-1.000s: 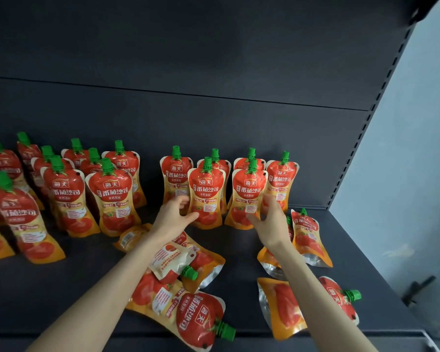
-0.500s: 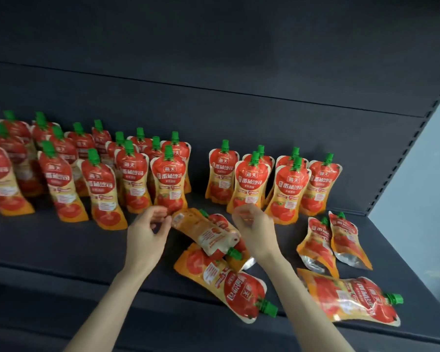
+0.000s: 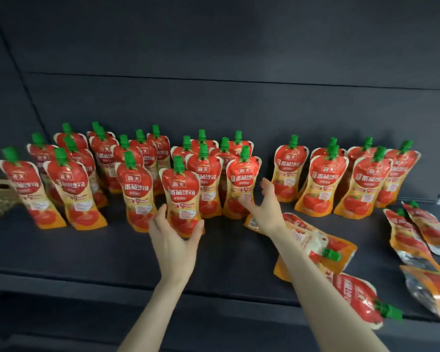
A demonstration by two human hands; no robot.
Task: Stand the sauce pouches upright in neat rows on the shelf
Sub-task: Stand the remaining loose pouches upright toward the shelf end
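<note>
I am gripping one upright pouch (image 3: 181,199) at frame centre with my left hand (image 3: 174,240), thumb and fingers wrapping its lower edges, its base resting on the shelf (image 3: 87,252). My right hand (image 3: 266,207) is spreading open just right of it, holding nothing, fingertips brushing a standing pouch (image 3: 241,184). Fallen pouches (image 3: 315,247) are lying under my right forearm, lower right.
</note>
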